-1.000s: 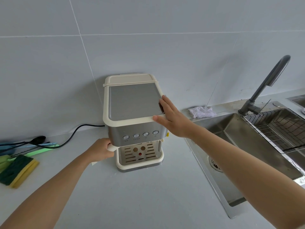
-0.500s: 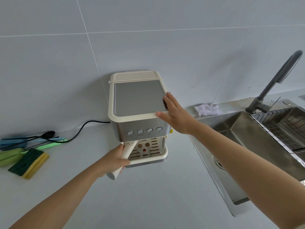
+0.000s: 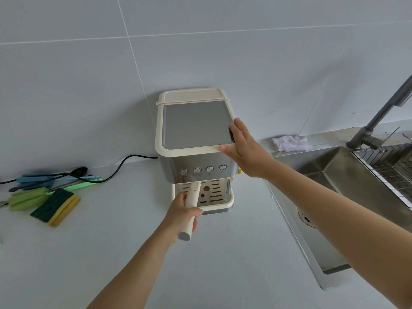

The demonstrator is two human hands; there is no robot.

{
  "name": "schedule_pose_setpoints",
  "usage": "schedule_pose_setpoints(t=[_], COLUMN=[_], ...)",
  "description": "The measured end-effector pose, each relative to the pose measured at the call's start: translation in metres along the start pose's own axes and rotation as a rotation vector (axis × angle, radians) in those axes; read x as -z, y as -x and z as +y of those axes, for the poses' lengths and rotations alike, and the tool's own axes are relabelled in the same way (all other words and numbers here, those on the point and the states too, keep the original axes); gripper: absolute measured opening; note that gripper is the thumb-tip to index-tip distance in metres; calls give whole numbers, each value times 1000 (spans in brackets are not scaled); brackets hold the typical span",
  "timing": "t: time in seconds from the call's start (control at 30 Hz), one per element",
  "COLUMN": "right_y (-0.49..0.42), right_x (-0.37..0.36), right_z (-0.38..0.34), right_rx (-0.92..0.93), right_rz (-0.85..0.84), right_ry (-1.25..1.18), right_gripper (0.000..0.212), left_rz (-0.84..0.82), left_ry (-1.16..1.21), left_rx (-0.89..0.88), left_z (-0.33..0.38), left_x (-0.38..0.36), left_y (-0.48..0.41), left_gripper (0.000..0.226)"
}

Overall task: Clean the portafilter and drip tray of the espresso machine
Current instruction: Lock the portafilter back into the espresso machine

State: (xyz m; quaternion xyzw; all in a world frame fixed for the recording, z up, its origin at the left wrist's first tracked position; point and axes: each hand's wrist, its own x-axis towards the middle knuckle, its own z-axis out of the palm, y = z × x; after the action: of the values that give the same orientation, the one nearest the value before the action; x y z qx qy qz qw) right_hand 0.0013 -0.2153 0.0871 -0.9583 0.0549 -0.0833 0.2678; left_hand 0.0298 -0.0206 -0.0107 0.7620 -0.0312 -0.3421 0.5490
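A cream and steel espresso machine (image 3: 194,130) stands against the tiled wall. My right hand (image 3: 243,150) lies flat on its top right corner, fingers straight. My left hand (image 3: 180,214) grips the cream handle of the portafilter (image 3: 192,198), which points out of the machine's front toward me. The portafilter's head is hidden under the machine's body. Below it sits the slotted cream drip tray (image 3: 217,197) with a red dot in its middle.
At the left lie a green-yellow sponge (image 3: 55,207), a green brush (image 3: 26,198) and several long utensils (image 3: 55,177), with a black power cord (image 3: 124,163) behind. A steel sink (image 3: 334,197) with a tap (image 3: 379,117), a wire rack (image 3: 392,170) and a white cloth (image 3: 289,142) is on the right.
My left hand swung the portafilter handle from the machine's left side round to its front, pointing toward me. My right hand stayed on the machine's top.
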Motion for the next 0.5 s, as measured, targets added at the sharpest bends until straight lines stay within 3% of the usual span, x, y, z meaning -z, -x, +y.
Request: schedule_pose_setpoints(t=[0.5], right_y=[1], right_x=[-4], right_z=[0], right_rx=[-9], right_rz=[14], right_ry=[-1], right_gripper=[58], left_rz=[213], left_ry=[37], left_rx=[-27], left_z=[-1], left_x=[-27], left_y=[3], left_gripper=[29])
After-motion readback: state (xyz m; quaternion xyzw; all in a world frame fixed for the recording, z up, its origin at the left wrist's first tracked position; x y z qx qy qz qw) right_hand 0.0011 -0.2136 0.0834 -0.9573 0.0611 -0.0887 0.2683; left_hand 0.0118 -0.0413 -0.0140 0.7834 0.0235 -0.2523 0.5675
